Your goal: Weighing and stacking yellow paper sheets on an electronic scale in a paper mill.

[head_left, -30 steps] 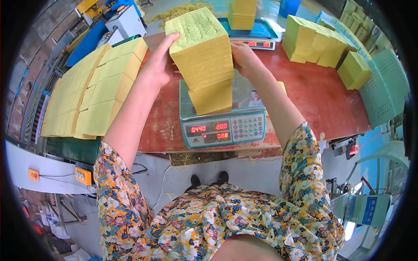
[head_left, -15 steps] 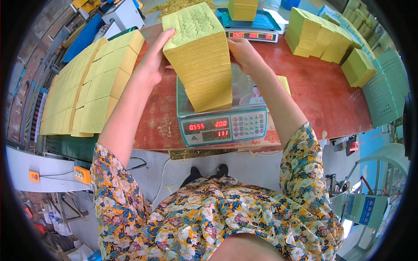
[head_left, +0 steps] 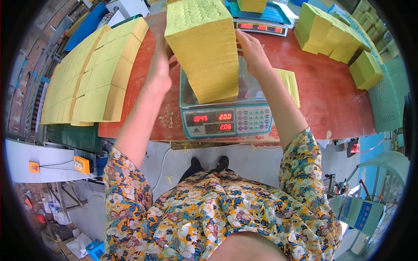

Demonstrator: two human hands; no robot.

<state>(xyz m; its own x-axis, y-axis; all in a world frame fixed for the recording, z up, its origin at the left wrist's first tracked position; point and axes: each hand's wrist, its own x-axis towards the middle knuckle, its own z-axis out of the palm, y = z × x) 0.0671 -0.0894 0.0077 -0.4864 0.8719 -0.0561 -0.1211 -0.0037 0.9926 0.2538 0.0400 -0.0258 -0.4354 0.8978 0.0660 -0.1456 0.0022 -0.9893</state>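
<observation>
A tall stack of yellow paper sheets (head_left: 202, 61), its top patterned with rows of scalloped cuts, stands on the pan of a teal and white digital scale (head_left: 227, 121). Beside the stack's left face is my left hand (head_left: 160, 65), its fingers extended and partly hidden at the stack's edge. On the opposite side my right hand (head_left: 254, 51) has straightened fingers, close to the stack's right edge but not wrapped round it. Red digits glow on the scale's display. A smaller yellow paper piece (head_left: 287, 85) lies right of the scale, partly behind my right forearm.
Rows of yellow paper stacks (head_left: 104, 74) fill the left side. More stacks (head_left: 326, 35) stand at the far right, with a single one (head_left: 365, 71) nearer. Behind my stack, a second scale (head_left: 260, 27) bears another yellow stack. The red tabletop (head_left: 322, 104) has a worn surface.
Both hands have loosened from the stack and slid a little down and outward along its sides. The scale's displayed digits have risen. The whole view has shifted slightly.
</observation>
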